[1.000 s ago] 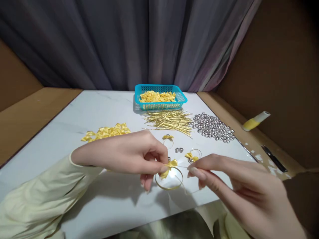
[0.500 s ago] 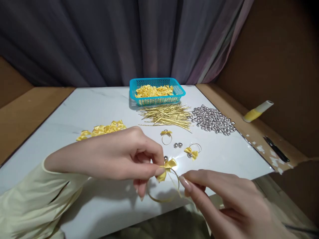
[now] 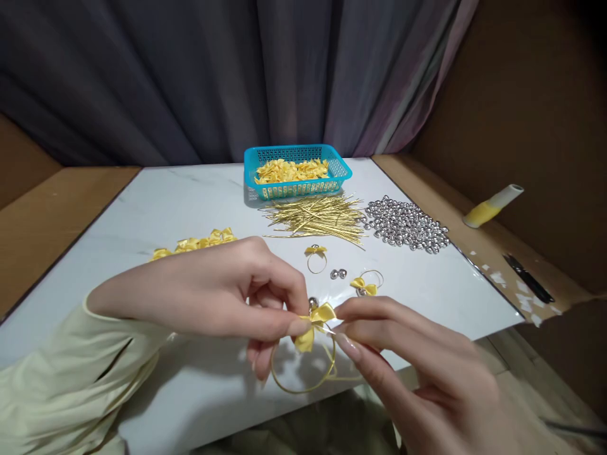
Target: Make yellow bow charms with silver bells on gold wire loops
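Right hand nearer yellow bow, white tabletop, grey curtain behind

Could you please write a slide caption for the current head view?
The left hand pinches a yellow bow on a gold loop, the right hand close beside it, a blue basket behind.

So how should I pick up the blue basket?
Probably lift the blue basket by its raised rim, a hand coming from each short end, left and right: gold sticks lie along its near side and a curtain hangs behind.
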### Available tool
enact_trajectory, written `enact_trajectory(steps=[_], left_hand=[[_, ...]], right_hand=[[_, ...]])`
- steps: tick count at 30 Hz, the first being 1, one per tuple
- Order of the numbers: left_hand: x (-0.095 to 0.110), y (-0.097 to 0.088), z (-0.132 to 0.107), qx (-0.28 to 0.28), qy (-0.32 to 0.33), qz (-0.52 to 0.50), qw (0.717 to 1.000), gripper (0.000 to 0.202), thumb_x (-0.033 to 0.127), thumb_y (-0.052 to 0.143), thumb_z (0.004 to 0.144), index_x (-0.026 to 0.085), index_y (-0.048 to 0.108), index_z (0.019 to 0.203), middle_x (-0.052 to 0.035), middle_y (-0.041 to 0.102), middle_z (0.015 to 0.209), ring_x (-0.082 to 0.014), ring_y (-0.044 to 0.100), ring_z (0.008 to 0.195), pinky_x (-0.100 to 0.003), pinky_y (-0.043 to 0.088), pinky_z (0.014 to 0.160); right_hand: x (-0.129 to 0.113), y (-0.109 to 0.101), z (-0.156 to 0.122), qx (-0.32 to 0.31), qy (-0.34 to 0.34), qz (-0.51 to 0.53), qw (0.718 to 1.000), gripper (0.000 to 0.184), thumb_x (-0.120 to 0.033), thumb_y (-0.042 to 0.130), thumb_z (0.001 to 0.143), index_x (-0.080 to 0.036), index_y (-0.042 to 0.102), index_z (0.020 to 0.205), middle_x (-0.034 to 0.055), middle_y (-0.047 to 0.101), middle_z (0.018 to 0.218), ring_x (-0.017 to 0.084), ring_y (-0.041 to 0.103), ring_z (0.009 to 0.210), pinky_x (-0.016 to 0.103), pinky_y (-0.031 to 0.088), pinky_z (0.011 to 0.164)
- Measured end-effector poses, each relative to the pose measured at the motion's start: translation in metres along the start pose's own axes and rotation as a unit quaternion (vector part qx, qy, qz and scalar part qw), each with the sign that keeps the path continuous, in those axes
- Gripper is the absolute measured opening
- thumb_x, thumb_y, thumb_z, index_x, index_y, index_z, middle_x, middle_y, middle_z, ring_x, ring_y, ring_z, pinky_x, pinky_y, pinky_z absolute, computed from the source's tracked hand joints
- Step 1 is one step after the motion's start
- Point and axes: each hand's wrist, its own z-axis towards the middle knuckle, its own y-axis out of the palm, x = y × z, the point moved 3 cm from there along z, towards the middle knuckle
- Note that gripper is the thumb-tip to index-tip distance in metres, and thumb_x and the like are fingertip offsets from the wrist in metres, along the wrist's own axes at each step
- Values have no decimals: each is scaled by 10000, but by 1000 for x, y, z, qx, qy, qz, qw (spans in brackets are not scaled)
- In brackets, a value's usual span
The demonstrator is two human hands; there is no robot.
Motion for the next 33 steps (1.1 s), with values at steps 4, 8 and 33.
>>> enact_trajectory(steps=[4,8,33], left_hand=[[0,-1,0,-3,1,-3,1000,191,283,552,908,178,642,775,-20,731,583,-144,685,536,-168,523,541],[1,-1,0,-12,-7,-13,1000,187,279,545,910,176,632,781,-23,735,589,-142,689,538,-162,514,532],[13,12,-12,162,23,208,964,250,319,508,933,198,648,764,41,648,628,-78,577,556,-165,368,465]], right_hand=[[0,1,-1,-11,7,4,1000,149,-56,598,849,-176,686,853,55,668,971,134,670,893,165,545,760],[0,0,0,-19,3,19,1000,142,-46,607,839,-161,690,848,80,652,974,149,684,858,189,567,723],[19,14,3,41,104,254,961,127,-137,647,853,-217,710,777,33,760,965,187,641,1125,209,586,774]])
